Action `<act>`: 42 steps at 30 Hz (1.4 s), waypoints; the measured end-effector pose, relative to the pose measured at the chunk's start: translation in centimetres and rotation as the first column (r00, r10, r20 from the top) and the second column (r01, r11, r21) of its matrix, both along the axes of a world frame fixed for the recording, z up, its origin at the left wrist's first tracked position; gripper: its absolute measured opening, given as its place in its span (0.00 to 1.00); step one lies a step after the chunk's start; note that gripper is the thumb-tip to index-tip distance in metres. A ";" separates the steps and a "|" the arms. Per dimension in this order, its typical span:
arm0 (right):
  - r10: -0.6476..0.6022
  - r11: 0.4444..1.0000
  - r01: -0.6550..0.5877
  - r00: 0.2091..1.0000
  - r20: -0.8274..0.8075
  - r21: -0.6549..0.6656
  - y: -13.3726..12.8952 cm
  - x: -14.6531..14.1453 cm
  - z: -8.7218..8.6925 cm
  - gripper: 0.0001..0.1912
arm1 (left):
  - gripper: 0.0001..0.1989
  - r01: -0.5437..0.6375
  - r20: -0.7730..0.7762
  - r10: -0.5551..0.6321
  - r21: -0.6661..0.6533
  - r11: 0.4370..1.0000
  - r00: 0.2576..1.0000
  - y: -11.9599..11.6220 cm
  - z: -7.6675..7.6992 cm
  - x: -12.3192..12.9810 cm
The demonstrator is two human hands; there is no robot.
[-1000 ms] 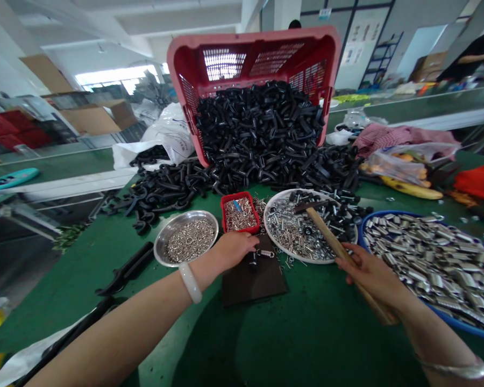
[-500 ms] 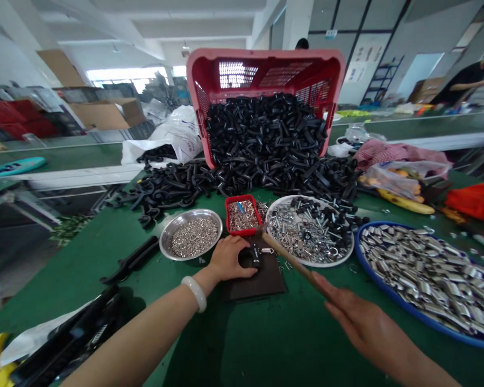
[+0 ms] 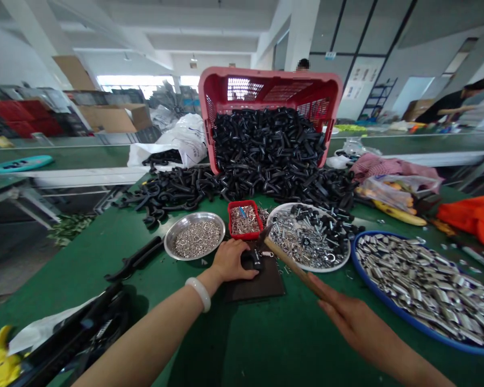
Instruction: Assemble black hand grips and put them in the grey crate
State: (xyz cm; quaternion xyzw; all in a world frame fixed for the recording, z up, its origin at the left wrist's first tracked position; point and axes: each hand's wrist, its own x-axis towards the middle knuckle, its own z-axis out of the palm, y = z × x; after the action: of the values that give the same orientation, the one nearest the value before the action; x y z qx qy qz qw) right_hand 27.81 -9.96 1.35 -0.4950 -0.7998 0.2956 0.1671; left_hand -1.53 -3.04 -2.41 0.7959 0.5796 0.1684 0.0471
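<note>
Left hand (image 3: 234,260) is cupped over a little black plastic part (image 3: 251,260) on a dark board (image 3: 262,285), fingers pressed together. Right hand (image 3: 355,322) grips a wooden-handled hammer (image 3: 294,269), fingers closed together round the handle — its head sits between a red tray (image 3: 234,220) and a white plate (image 3: 306,263).

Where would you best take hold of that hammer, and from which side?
Take the hammer's wooden handle near its end, coming from the near side, as the right hand does. The long, slim handle slants toward the person while the metal head points away, so that end is the closest and the easiest to wrap.
</note>
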 end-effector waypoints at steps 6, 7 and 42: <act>-0.381 0.866 0.230 0.879 -0.288 -0.444 1.6 0.8 0.2 0.34 | 0.31 -0.004 -0.028 0.003 -0.024 1.000 1.000 -0.1 0.0 0.1; -0.393 0.867 0.258 0.880 -0.267 -0.426 2.5 1.4 0.0 0.35 | 0.31 -0.015 -0.012 0.015 -0.031 0.999 1.000 -0.1 0.0 0.2; -0.427 0.874 0.055 0.563 -0.707 -0.483 8.1 -15.0 -5.9 0.14 | 0.26 -0.604 -0.245 0.552 -0.341 0.721 0.797 6.1 1.9 -25.9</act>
State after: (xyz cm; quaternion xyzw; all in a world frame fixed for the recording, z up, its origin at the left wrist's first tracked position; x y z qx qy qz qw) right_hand 12.81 -1.90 -4.53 -0.4407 -0.4816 0.6179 0.4383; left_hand -27.46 3.10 -0.51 0.5565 0.8224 0.0012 0.1181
